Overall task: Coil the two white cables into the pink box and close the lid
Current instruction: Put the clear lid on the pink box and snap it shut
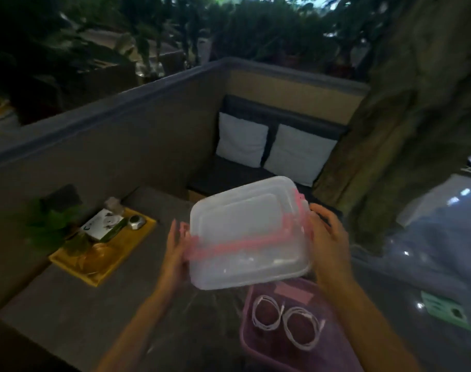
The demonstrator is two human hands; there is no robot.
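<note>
Above the table (68,304), in the head view, I have the lid (245,232) held up in the air between both hands. My left hand (176,247) grips its left edge, fingers curled on the pink clip there; my right hand (327,237) grasps the right edge, thumb on top. The lid is clear plastic with pink clips, tilted, its near edge lower than its far edge.

The pink box (249,342) sits on the table below and slightly right of the lid, close to me. Both white cables are already in it: the left coil (266,312) and the right coil (301,327) lie flat side by side, near each other; I cannot tell whether they touch. So I judge the coiling done and the closing still to do.

What the next move turns on: the box lies down and toward me from the lid, nearer my right hand. The lid's long axis runs left to right, and the box looks set at an angle to it, so I expect to bring the lid down, back and level, and perhaps turn it to match.

Nothing stands between lid and box. A yellow tray (129,248) with small items sits well apart to the left, and a green card (443,310) lies off to the right.
</note>
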